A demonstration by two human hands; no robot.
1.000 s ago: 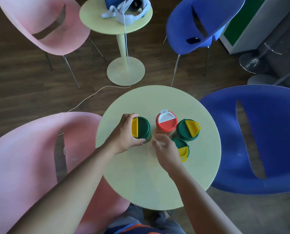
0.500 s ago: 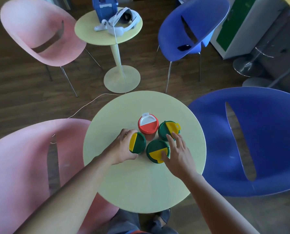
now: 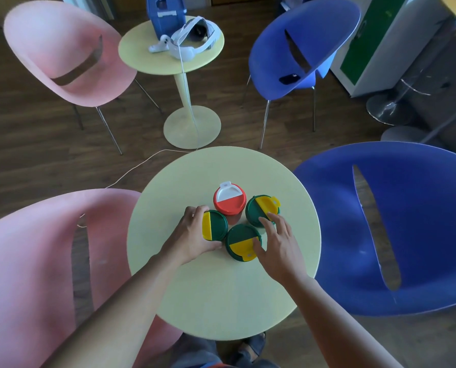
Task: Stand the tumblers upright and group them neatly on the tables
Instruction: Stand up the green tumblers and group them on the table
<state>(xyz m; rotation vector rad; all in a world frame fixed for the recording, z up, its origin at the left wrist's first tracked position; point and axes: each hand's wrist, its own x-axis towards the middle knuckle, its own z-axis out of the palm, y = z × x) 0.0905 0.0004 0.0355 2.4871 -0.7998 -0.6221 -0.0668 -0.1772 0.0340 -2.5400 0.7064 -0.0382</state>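
Four tumblers upright, clustered mid-table (image 3: pixel 221 301), left hand (image 3: pixel 192 237) gripping left green tumbler (image 3: pixel 216 225), right hand (image 3: pixel 278 247) spread flat, fingertips on near tumbler (image 3: pixel 241 243) and right tumbler (image 3: pixel 258 211), red tumbler (image 3: pixel 229 200) behind.

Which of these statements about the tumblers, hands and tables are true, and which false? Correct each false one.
1. Four tumblers stand on the near table. True.
2. The red tumbler lies on its side. False: it stands upright.
3. The left hand grips a green tumbler. True.
4. The right hand is off the table. False: it touches two green tumblers.
5. The far table holds a headset. True.
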